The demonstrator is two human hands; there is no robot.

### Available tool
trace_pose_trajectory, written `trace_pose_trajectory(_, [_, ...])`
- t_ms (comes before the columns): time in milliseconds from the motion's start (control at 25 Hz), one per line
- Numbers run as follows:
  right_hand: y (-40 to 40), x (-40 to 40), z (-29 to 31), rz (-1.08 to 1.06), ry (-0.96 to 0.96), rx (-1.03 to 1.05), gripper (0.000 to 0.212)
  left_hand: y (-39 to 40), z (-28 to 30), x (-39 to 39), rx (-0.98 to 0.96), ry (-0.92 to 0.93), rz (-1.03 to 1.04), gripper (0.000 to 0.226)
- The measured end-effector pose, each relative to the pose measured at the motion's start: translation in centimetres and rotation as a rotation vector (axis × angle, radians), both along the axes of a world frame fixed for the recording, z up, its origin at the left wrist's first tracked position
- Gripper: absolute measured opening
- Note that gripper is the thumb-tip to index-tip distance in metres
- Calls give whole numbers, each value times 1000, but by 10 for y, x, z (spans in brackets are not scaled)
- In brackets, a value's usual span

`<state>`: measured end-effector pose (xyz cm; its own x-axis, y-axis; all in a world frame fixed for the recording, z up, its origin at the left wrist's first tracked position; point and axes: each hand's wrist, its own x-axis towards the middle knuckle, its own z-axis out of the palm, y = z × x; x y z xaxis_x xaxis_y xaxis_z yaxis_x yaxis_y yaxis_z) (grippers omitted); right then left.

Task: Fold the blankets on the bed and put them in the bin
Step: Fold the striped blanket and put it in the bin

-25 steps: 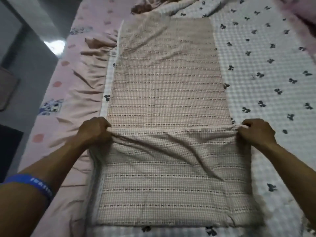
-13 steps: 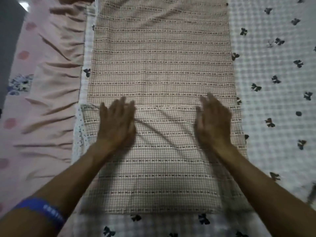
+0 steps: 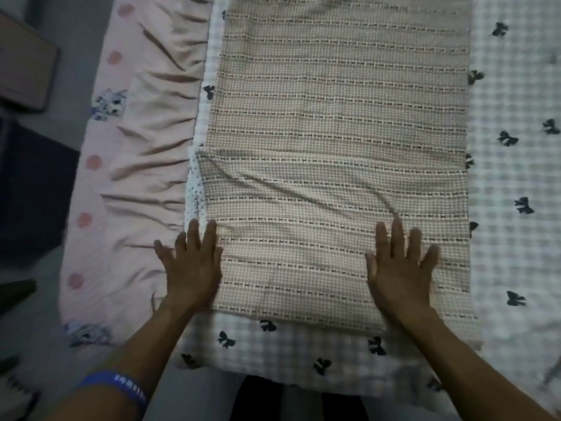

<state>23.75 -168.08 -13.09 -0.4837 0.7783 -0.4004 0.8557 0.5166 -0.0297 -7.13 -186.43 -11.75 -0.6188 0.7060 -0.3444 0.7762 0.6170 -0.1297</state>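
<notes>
Beige checked blanket (image 3: 334, 123) lies lengthwise on the bed, on top of a white checked cover w/ black bows (image 3: 513, 165); its near end is folded back over itself, fold layer's far edge running across approx. mid-blanket, w/ a few soft creases slanting across the doubled part; near edge of blanket stops just short of the cover's near edge, a strip of bow-print cover showing below it. Left hand (image 3: 191, 268) lies flat, palm down, fingers spread apart, gripping nothing; it sits at the blanket's left edge on the folded part, outer fingers hanging past the edge onto the cover/pink sheet. Right hand (image 3: 397, 268) also flat, palm down, fingers splayed, nothing clamped; it rests on the folded layer near the blanket's right side, well inside the edge. Both hands level w/ each other, well apart across the blanket's width. Blue wristband (image 3: 121, 387) on the left forearm. Left of the blanket: a narrow white dotted strip at the fold, then a gathered pink sheet w/ dots & cat prints (image 3: 121, 177) draping off the bed side; dark floor beyond it.
</notes>
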Motion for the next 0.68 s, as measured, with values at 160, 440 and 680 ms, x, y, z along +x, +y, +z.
trace_pose_trajectory(160, [-19, -82, 26, 204, 56, 5, 73, -28, 25, 7, 2, -16, 229, 40])
trace_pose_trajectory(440, [-41, -198, 36, 313, 117, -310, 62, -49, 30, -15, 37, -177, 683, 33])
trace_pose_trajectory(680, [-10, -180, 21, 222, 201, -150, 60, 22, 16, 22, 418, -186, -262, 49])
